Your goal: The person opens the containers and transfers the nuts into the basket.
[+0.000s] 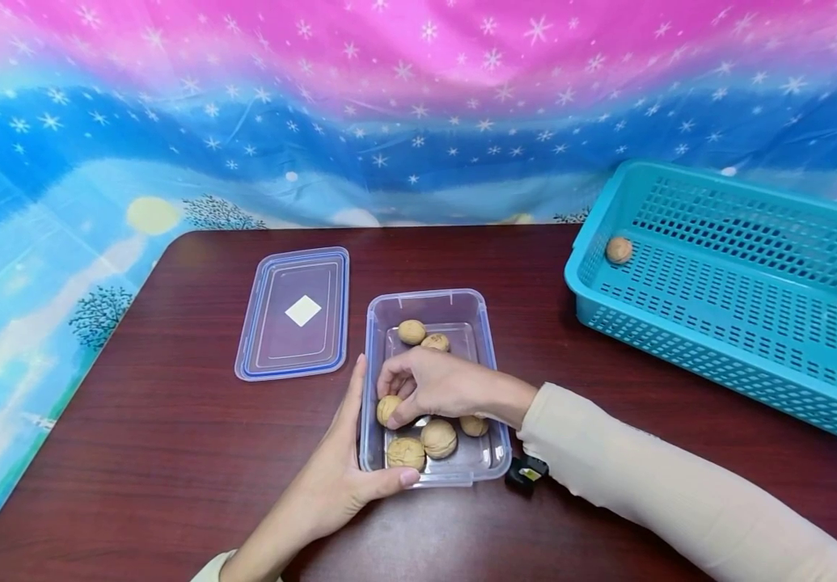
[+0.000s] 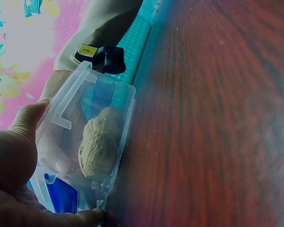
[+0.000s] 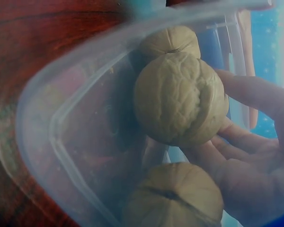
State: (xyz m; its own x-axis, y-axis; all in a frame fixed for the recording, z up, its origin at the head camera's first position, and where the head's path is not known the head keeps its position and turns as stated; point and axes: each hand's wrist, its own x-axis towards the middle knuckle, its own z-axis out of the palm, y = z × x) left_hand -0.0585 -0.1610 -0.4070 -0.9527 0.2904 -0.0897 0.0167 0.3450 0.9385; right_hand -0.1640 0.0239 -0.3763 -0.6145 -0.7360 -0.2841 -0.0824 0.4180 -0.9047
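Note:
A clear plastic container (image 1: pixel 492 380) with several walnuts in it stands on the table. My right hand (image 1: pixel 440 384) reaches down inside and pinches a walnut (image 1: pixel 389 410) near the left wall, thumb against fingers. Two walnuts lie toward the back, one of them a pale walnut (image 1: pixel 412 331). At the front are a walnut (image 1: pixel 438 438) and its neighbour (image 1: pixel 406 455), also seen through the wall in the left wrist view as walnuts (image 2: pixel 98 149). My left hand (image 1: pixel 341 477) holds the container's front left corner, thumb at the front rim, fingers along the left wall.
The container's clear lid (image 1: pixel 272 339), with a blue seal and a pale square label, lies at the left. A turquoise plastic basket (image 1: pixel 716 356) stands at the right, with one walnut (image 1: pixel 618 250) in it. A snowflake-patterned cloth (image 1: pixel 389 121) hangs behind the table.

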